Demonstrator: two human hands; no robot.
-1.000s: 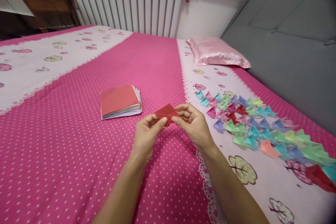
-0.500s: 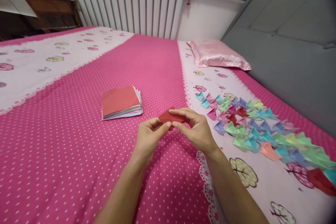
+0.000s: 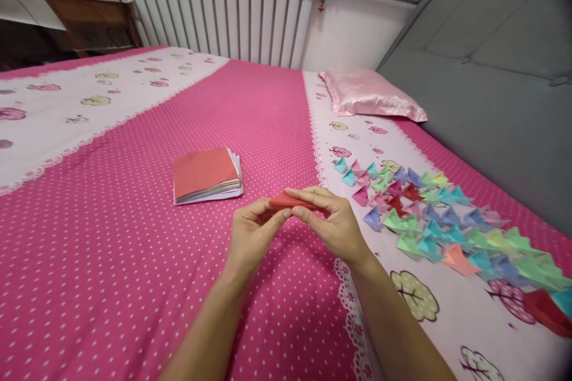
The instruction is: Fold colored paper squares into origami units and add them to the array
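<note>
Paper folding by two bare hands above a bed; clock directions are taken from the folded red paper (image 3: pixel 283 201), which is raised in front of the person over the polka-dot bedspread (image 3: pixel 134 250). The paper stack (image 3: pixel 205 172), a red sheet uppermost, lies between nine and ten o'clock, probably placed there to be within easy reach. Small folded paper pieces (image 3: pixel 402 222), many of them boat-like, stand in loose rows around three o'clock on the pale printed band, apparently kept to one side so that the area under the hands stays free. The pink pillow (image 3: pixel 373 94) lies between one and two o'clock, well apart from the work.

The left hand (image 3: pixel 252 227) grips the paper's near left end, thumb against the near edge, fingers curled behind; the gap between thumb and fingers is only as wide as the folded layers. The right hand (image 3: pixel 335 225) pinches the other end likewise, its index finger stretched along the top edge. The two thumb tips nearly meet at the near edge, a hold that seems to press the layers flat and keep the thin piece level. Finer creases are hidden by the fingers.
</note>
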